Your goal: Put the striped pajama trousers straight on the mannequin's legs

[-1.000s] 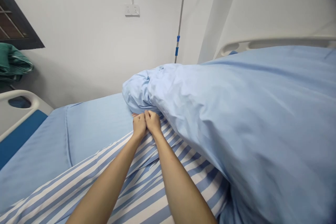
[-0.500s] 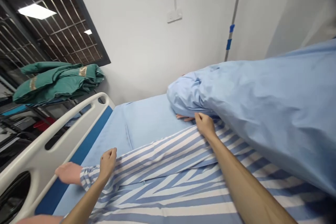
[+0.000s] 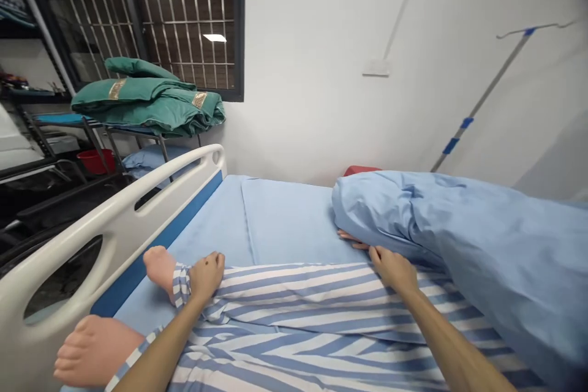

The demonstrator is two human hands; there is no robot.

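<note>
Bed sheet (image 3: 289,214) is underlying striped trousers (image 3: 298,291); left hand (image 3: 206,274), no longer touching right hand (image 3: 395,271), is resting near the cuff (image 3: 180,280); fingers are curling narrowly, grip unclear.

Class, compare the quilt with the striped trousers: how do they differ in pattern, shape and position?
The quilt is plain light blue; the trousers have blue and white stripes.
The quilt is puffy and bunched up, while the trousers lie flatter along the legs.
The trousers reach down near the feet; the quilt stops well short of them.
Both are creased cloth.
</note>
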